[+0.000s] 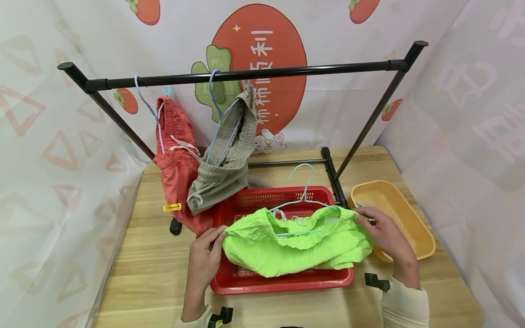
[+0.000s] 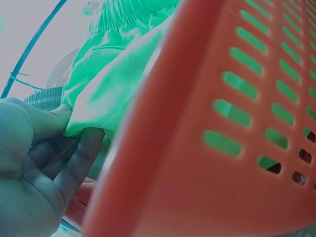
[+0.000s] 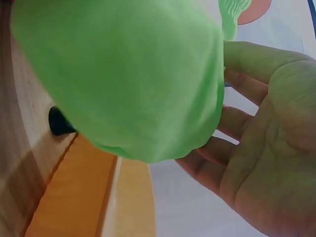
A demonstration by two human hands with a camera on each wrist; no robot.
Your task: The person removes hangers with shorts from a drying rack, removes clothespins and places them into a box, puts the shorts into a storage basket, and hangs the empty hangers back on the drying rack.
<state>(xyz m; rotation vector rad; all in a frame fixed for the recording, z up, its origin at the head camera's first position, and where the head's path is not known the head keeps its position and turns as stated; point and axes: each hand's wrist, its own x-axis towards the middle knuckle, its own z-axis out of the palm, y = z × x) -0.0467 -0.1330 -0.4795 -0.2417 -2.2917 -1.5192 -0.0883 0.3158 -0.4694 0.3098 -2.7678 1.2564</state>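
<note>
Lime-green shorts point(image 1: 295, 255) with a gathered elastic waistband are spread over the red basket point(image 1: 283, 286). A pale blue hanger point(image 1: 304, 196) runs through the waistband, its hook pointing up toward the back. My left hand point(image 1: 205, 257) pinches the left corner of the shorts between thumb and fingers, seen close in the left wrist view beside the basket's rim. On the other side, my right hand point(image 1: 387, 234) holds the right end of the waistband, thumb in front and fingers behind. The cloth hides part of those fingertips in the right wrist view.
A black rack's bar point(image 1: 287, 72) crosses above the basket. Red shorts point(image 1: 176, 168) and grey-brown shorts point(image 1: 223, 175) hang from its left half on hangers, reaching down to the basket's left side. An orange-yellow bin point(image 1: 393, 205) stands at the right on the wooden table point(image 1: 135, 273).
</note>
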